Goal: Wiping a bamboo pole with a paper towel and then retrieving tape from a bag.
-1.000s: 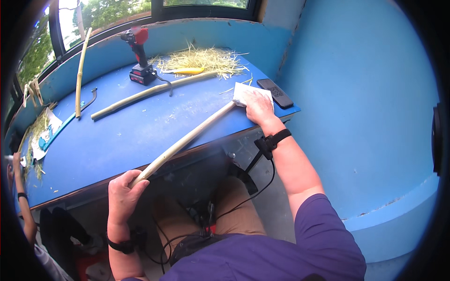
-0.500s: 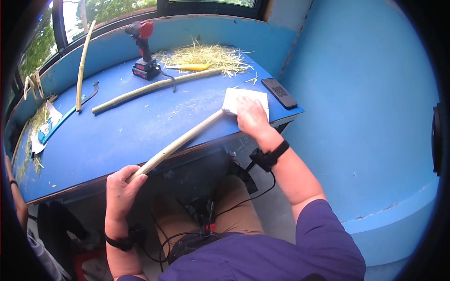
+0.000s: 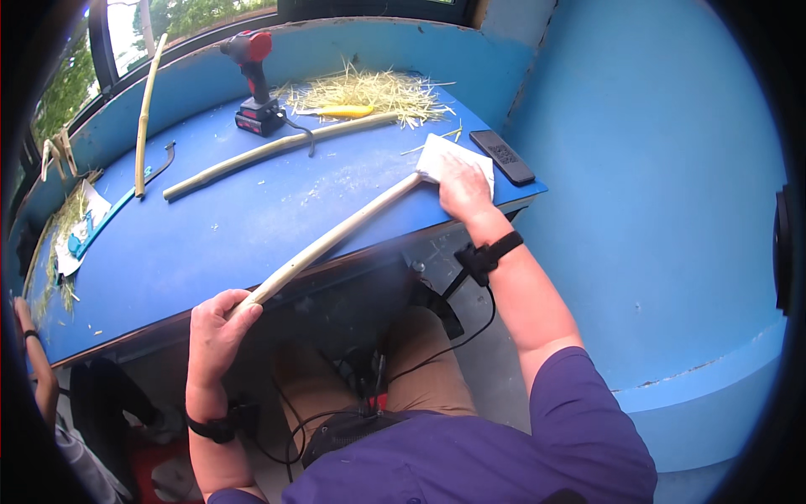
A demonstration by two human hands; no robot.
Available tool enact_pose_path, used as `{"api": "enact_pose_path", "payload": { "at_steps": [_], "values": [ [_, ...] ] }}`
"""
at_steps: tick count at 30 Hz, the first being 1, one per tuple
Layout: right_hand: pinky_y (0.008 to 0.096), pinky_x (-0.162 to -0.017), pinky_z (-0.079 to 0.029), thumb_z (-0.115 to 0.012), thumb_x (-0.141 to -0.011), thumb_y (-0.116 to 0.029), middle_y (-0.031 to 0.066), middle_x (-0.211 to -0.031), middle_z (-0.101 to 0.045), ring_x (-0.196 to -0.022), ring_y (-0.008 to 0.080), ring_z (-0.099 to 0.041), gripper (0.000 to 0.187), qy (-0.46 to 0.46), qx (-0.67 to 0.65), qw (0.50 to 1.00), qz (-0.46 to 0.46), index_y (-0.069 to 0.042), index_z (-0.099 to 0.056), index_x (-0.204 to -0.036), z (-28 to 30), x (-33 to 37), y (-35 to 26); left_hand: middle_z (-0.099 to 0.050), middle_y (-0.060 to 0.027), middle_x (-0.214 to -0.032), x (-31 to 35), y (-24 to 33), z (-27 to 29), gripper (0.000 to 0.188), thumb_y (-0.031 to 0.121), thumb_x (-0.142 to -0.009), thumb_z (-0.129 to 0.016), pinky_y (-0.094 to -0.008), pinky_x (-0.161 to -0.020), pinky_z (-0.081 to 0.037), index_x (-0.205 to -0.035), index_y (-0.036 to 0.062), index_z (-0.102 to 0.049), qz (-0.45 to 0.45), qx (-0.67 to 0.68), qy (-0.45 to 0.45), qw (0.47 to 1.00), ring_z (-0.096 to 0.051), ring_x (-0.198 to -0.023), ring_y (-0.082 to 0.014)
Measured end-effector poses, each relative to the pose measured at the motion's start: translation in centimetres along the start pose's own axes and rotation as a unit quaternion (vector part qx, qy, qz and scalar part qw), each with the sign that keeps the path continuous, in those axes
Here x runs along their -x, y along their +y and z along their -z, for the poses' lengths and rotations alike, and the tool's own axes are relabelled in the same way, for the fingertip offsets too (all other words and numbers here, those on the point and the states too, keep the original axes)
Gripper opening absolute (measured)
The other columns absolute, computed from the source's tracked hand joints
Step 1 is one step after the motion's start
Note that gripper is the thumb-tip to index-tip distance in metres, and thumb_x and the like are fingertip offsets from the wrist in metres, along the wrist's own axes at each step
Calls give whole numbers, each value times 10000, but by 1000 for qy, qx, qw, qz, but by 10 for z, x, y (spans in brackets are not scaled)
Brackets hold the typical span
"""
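A pale bamboo stick (image 3: 340,231) slants from the table's near edge up toward its right end. My left hand (image 3: 220,328) is closed round the lower end, just off the table edge, with the thumb along the stick. Wrapped over the upper end is a folded white sheet (image 3: 431,154), paper-like or sandpaper. My right hand (image 3: 464,186) presses the sheet closed round the stick, its fingertips partly hidden by the sheet and hand. Behind it on the blue table (image 3: 227,235) lies a second bamboo stick (image 3: 269,154).
A red-and-black cordless drill (image 3: 256,84) stands at the back, beside a yellow-handled knife (image 3: 344,111) and a straw pile (image 3: 378,92). A phone (image 3: 502,158) lies at the right corner. At left are a blue hacksaw (image 3: 109,220), another stick (image 3: 149,118) and another person's arm (image 3: 38,357).
My right hand and the white sheet have slid outward, up and to the right, toward the stick's far end. The stick has shifted slightly up; my left hand keeps its hold.
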State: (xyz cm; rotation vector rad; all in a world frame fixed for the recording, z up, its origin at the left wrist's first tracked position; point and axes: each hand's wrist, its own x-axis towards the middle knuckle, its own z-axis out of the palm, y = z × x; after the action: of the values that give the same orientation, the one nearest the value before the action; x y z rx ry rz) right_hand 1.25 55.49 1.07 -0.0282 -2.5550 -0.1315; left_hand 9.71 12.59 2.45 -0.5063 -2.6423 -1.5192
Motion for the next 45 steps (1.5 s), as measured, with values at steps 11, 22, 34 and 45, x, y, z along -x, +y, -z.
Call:
{"api": "enact_pose_path", "payload": {
  "at_steps": [11,22,34,45],
  "values": [
    [420,-968,-461,-476,-781,12,202,-1147,-646,-1080,349,-612,468,83,-124,987,56,-38,-596,-1231,28,6,27,-595,-64,-650,4,5,-5,197,139,-810,-730,-265,-579,-433,-936,-7,-688,0,-18,26,999,-528,-584,-115],
    [417,-926,-469,-430,-837,-2,234,-1112,-637,-1080,403,-598,494,-3,-311,940,-140,-98,-555,-1305,92,5,31,-590,-76,-661,13,0,-11,195,63,-767,-745,-278,-572,-433,-932,1,-662,-29,-59,79,995,-536,-578,-151],
    [394,-950,-467,-436,-820,39,203,-1153,-639,-1090,385,-600,501,-47,-336,935,-102,-73,-555,-1293,87,4,8,-573,-53,-659,11,-6,-10,191,56,-780,-742,-262,-568,-422,-939,-9,-659,-11,-25,70,997,-501,-587,-114],
    [435,-1072,-382,-471,-763,93,196,-1282,-587,-1251,368,-504,563,-19,-185,972,147,-31,-553,-1306,51,26,-34,-599,-80,-662,-3,0,-12,178,83,-795,-730,-267,-589,-447,-932,-14,-673,-11,-36,54,998,-539,-589,-126]
  ]
}}
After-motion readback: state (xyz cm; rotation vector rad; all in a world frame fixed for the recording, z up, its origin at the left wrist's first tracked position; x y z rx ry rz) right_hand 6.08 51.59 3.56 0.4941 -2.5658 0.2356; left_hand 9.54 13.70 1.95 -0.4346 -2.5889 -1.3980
